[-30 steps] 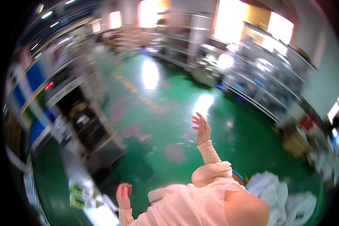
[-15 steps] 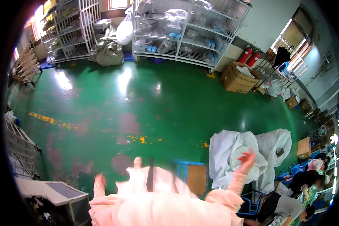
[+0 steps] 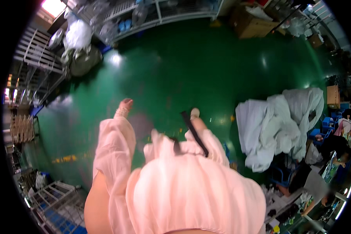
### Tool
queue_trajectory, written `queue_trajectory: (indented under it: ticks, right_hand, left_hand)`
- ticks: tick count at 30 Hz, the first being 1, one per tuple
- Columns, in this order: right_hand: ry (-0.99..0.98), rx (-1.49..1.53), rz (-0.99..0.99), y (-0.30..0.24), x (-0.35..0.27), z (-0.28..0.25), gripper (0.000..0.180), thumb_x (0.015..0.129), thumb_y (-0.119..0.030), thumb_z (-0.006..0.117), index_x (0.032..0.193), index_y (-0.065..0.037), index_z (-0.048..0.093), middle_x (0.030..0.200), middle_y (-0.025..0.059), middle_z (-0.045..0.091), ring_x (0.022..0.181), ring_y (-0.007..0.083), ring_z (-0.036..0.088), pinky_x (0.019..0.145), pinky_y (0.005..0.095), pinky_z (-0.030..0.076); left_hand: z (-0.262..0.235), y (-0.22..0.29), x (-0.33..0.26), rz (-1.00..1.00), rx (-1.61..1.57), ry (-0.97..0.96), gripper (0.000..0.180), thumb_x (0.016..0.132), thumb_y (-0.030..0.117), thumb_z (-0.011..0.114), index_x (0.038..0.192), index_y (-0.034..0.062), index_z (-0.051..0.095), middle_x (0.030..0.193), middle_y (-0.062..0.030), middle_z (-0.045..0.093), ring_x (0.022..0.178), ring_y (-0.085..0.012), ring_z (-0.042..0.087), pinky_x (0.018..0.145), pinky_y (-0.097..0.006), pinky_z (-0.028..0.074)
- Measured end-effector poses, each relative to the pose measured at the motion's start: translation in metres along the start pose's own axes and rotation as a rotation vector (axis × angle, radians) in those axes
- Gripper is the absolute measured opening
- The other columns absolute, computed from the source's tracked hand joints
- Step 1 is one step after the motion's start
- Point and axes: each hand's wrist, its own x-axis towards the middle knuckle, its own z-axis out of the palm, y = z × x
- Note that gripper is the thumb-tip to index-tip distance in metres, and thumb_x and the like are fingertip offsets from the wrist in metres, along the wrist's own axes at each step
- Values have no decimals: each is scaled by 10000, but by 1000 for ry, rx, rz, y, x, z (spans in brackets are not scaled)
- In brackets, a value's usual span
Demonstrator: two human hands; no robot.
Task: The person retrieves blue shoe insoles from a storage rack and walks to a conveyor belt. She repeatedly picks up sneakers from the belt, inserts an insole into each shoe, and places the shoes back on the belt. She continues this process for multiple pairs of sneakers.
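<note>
My left hand (image 3: 125, 104) reaches forward over the green floor (image 3: 160, 78), at the end of a loose pale pink sleeve (image 3: 115, 144). It looks empty, with its fingers loosely apart, though it is small and slightly blurred. My right hand does not show; the pink garment (image 3: 195, 187) fills the lower middle. A dark strap (image 3: 195, 132) hangs across the garment's front. Ahead of it, one light shoe (image 3: 195, 113) is on the floor. Neither hand is seen touching any object.
Large white cloth sacks (image 3: 269, 128) lie to the right. Beyond them, people (image 3: 319, 187) work at a table. A wire rack (image 3: 160, 13) and a cardboard box (image 3: 253, 25) stand at the far side. A metal cart (image 3: 58, 202) is at lower left, and a stuffed sack (image 3: 84, 60) at upper left.
My view has turned and moved forward over the floor. My left arm has swung forward; my right hand has gone out of sight. A different foot is now in front.
</note>
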Motion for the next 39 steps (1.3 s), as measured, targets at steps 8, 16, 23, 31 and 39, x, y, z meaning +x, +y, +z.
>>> queue_trajectory:
  ticks: [8,16,23,31,39]
  right_hand:
    - [-21,-81,-38,-315,129,-13,441,891,-441,433,1146,-84,482,836,94,618,584,223,584,465,362,486]
    - [-1,-65,-824,-1028,178,12,374,847,-391,514,1046,-77,554,839,99,644,510,217,568,436,339,483]
    - [-266,-383,-827,-1324,92,248,351,810,-313,556,1045,-52,569,838,106,660,473,185,565,451,344,511]
    - [-375,-829,-705,-1521,200,382,292,830,-269,542,1019,-46,536,891,121,651,435,227,551,441,376,504]
    - [-512,-1107,-926,-1677,322,519,314,834,-290,554,1042,-56,531,922,133,640,533,233,580,475,388,502]
  left_hand:
    - [118,219,147,17,-208,230,253,785,215,616,977,51,607,820,-81,623,714,-207,572,679,-323,489]
    - [218,177,107,-614,-49,-372,205,796,204,580,946,71,621,857,-106,625,776,-239,587,703,-345,494]
    - [235,325,386,-436,269,-264,176,805,193,548,918,89,633,890,-128,626,831,-266,601,724,-364,498]
    - [221,850,716,368,102,360,171,796,136,501,881,33,609,934,-193,617,878,-373,589,728,-451,489]
    - [347,1046,883,126,72,505,430,876,88,340,1300,21,370,1316,-211,385,1228,-297,385,1021,-374,314]
